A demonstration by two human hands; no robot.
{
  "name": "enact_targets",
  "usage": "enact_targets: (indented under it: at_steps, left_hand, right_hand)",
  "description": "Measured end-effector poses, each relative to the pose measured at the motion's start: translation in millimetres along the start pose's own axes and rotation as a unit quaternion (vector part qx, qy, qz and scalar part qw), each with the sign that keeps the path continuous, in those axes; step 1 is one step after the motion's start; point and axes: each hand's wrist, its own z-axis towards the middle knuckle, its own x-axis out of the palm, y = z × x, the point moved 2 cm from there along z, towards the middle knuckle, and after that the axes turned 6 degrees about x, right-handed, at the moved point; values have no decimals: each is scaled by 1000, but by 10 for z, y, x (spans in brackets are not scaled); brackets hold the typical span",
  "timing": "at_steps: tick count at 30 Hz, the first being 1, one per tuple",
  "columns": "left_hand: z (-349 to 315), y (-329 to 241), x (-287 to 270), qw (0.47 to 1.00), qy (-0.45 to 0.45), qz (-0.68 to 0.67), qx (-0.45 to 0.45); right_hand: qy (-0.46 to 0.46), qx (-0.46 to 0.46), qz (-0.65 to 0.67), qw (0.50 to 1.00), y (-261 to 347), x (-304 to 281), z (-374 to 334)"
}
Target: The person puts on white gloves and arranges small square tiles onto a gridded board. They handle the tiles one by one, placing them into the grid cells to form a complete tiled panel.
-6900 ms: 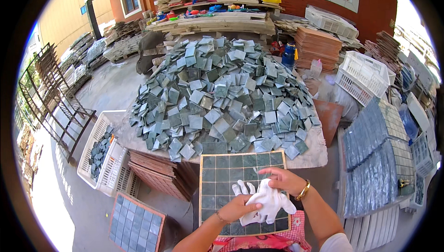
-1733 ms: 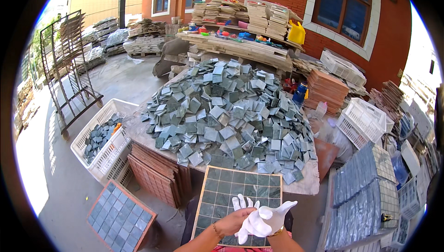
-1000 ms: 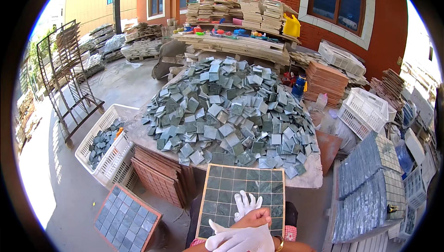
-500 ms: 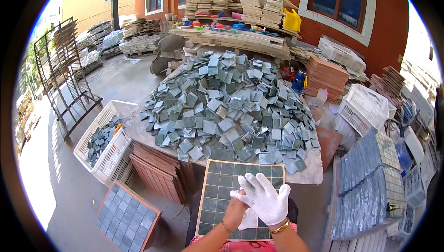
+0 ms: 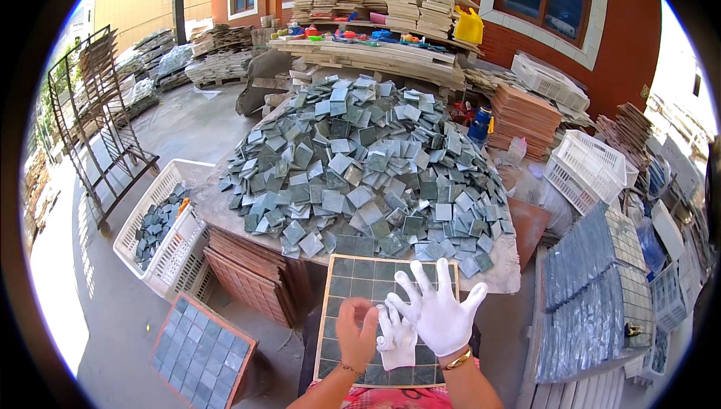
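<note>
A white knit glove covers my right hand (image 5: pixel 444 313), which is raised with its fingers spread wide and holds nothing. My bare left hand (image 5: pixel 356 334) is loosely curled, thumb and forefinger apart, with nothing visible in it. Its other fingers are partly hidden. Beside it, between the two hands, a second white glove (image 5: pixel 398 343) lies on a framed board of dark green square tiles (image 5: pixel 342 286). The board is in front of me, below both hands. Beyond it, a large heap of loose grey-green tiles (image 5: pixel 360 161) covers the table (image 5: pixel 496 270).
To the left stand a white crate of tile pieces (image 5: pixel 158 277), a stack of reddish trays (image 5: pixel 244 277) and a tiled panel (image 5: pixel 203 349). Wrapped tile stacks (image 5: pixel 582 326) and white crates (image 5: pixel 586 169) are on the right. A metal rack (image 5: pixel 101 138) stands far left.
My hands have come apart: the left has moved left, away from the right palm. The right hand's fingers are spread wider. More of the loose glove shows between them.
</note>
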Motion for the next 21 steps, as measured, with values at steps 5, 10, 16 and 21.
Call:
enact_targets:
  at_steps: [5, 10, 16, 21]
  left_hand:
    - [-287, -304, 437, 926, 198, 203, 250]
    - [-257, -217, 502, 883, 270, 248, 294]
    - [-562, -194, 575, 827, 436, 125, 332]
    - [-647, -152, 558, 829, 454, 108, 309]
  right_hand:
    - [-144, -168, -91, 971, 136, -390, 207]
    - [-163, -174, -68, 969, 135, -398, 159]
    - [-97, -68, -160, 980, 89, -535, -46]
    - [-133, -54, -267, 953, -51, -297, -17]
